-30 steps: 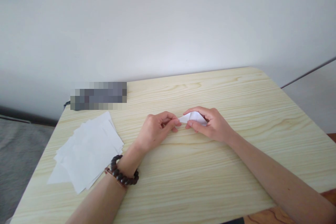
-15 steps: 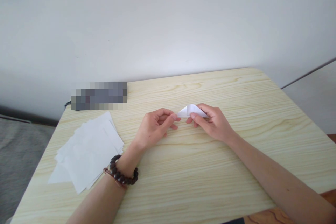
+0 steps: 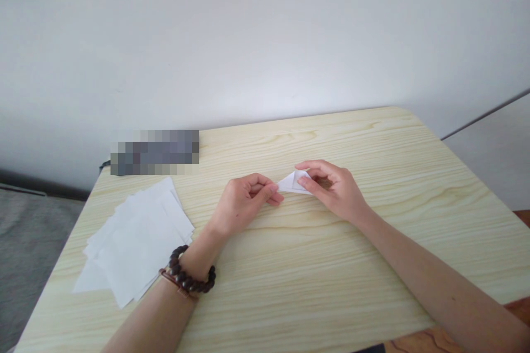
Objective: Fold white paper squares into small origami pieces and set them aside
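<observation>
A small piece of folded white paper [image 3: 289, 183] is held between my two hands over the middle of the table. My left hand [image 3: 247, 202] pinches its left point between thumb and fingers. On the other side, my right hand [image 3: 334, 190] grips it with the thumb pressed on the near face and the index finger arched over the top edge. The paper's right end is hidden by the right hand. Dark beads circle my left wrist.
A fanned stack of white paper sheets [image 3: 136, 242] lies on the wooden table [image 3: 290, 276], left of my left forearm. Behind it, near the table's back left edge, is a dark blurred-out object [image 3: 159, 151]. A white wall [image 3: 265, 38] rises behind the table.
The right index finger has lifted and now arches over the paper's top. The folded paper has tilted, its right side slightly lower. My left hand keeps its pinch almost in place.
</observation>
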A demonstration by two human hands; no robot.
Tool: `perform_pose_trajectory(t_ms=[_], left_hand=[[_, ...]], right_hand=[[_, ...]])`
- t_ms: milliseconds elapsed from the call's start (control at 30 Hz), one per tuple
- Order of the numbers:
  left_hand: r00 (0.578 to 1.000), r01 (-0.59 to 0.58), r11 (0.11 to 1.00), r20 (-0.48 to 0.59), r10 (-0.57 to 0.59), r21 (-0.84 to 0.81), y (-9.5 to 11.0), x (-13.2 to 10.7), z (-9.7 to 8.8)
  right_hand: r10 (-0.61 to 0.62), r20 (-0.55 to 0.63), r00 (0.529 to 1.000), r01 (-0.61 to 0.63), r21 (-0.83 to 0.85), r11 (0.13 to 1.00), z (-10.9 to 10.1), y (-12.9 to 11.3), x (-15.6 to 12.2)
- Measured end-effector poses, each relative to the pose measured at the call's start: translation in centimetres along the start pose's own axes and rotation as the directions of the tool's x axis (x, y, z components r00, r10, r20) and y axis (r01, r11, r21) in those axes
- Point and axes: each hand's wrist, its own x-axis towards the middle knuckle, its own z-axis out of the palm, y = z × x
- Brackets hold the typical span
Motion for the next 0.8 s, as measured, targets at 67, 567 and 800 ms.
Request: perform_pose_trajectory(t_ms=[67,567,800], left_hand=[[1.000,0.002,1.000,0.001,-0.002,-0.020,0.2,0.0,-0.3],[0.992,-0.127,0.985,0.000,0.128,0.117,0.0,-0.2,0.1],[0.993,-0.117,0.980,0.031,0.114,0.160,-0.3,-0.2,-0.1]], right_hand=[[0.024,-0.008,1.000,-0.023,0.083,0.996,-0.1,0.2,0.1],[-0.071,0.146,0.987,0.080,-0.052,0.995,-0.6,-0.6,0.2],[-0.072,0.133,0.989,0.084,-0.087,0.993,-0.5,-0.8,0.1]])
